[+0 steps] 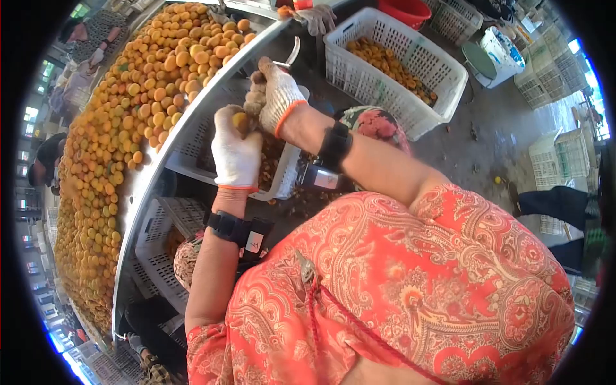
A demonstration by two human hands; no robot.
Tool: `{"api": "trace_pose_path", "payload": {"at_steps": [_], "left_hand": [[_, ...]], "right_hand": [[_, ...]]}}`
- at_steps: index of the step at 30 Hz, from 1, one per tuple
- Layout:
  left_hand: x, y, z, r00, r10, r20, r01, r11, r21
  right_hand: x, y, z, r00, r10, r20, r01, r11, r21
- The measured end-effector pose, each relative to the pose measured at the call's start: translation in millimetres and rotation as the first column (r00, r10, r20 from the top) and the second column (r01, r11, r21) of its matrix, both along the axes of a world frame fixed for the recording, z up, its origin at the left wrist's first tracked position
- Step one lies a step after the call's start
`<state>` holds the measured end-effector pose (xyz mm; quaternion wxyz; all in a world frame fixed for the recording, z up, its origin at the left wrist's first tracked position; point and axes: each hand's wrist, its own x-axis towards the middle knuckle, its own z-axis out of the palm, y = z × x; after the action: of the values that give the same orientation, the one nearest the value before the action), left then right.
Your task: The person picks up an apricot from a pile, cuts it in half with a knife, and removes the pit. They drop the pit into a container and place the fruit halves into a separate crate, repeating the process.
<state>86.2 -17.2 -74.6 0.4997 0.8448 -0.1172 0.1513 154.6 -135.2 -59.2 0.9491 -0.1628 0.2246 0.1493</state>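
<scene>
My left hand [236,151], in a white knit glove, has its fingers closed round an apricot [240,122]. Beside it and almost touching, my right hand [274,95] wears a similar glove with soiled fingertips and grips a curved metal tool [293,54]. Only the tool's bright bent end sticks out past the fingers; the rest is hidden in the glove. Both hands are held above a white plastic crate [282,186] with brownish pieces in it, at the edge of a metal table [149,168] heaped with apricots [154,83].
A white crate [391,96] of split apricots stands beyond my right arm, near a red basin [405,11] and a white bucket [500,58]. Another crate [157,237] sits below the table edge to my left. Other people [96,38] are across the table.
</scene>
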Motion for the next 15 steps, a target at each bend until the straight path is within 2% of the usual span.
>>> {"api": "trace_pose_path", "payload": {"at_steps": [2, 4, 6, 7, 8, 10, 11, 13, 15], "left_hand": [[1.3, 2.7, -4.8, 0.966, -0.07, -0.25, -0.011, 0.951, -0.308], [-5.0, -3.3, 10.1, 0.954, -0.059, -0.295, -0.045, 0.942, -0.333], [-10.1, -5.3, 18.1, 0.877, -0.214, -0.43, -0.115, 0.776, -0.62], [-13.1, -5.9, 17.5, 0.87, -0.234, -0.434, -0.14, 0.726, -0.673], [-16.3, -7.3, 19.6, 0.87, -0.233, -0.435, -0.141, 0.727, -0.672], [-22.1, -9.0, 27.3, 0.852, -0.287, -0.437, -0.171, 0.638, -0.751], [-24.9, -8.4, 28.8, 0.853, -0.285, -0.436, -0.169, 0.64, -0.749], [-28.2, -7.6, 32.7, 0.861, -0.353, -0.366, -0.061, 0.643, -0.763], [-28.9, -7.4, 42.0, 0.84, -0.372, -0.395, -0.105, 0.603, -0.791]], "right_hand": [[-4.2, -1.8, 7.2, 0.999, -0.024, 0.035, 0.025, 1.0, -0.019], [-6.6, -0.8, 11.2, 0.999, -0.032, 0.034, 0.033, 0.999, -0.03], [-10.9, -0.4, 19.0, 0.998, -0.039, 0.042, 0.04, 0.998, -0.038], [-16.1, -1.0, 24.9, 0.998, -0.033, 0.047, 0.034, 0.999, -0.016], [-19.6, -1.6, 28.4, 0.998, -0.026, 0.051, 0.026, 1.0, 0.006], [-20.5, -1.3, 31.4, 0.998, -0.027, 0.056, 0.026, 1.0, 0.012], [-20.6, -1.1, 32.2, 0.998, -0.029, 0.062, 0.028, 0.999, 0.016], [-20.2, -3.0, 29.3, 0.995, -0.021, 0.1, 0.018, 0.999, 0.032], [-17.8, -4.6, 30.7, 0.991, -0.015, 0.134, 0.009, 0.999, 0.045]]}}
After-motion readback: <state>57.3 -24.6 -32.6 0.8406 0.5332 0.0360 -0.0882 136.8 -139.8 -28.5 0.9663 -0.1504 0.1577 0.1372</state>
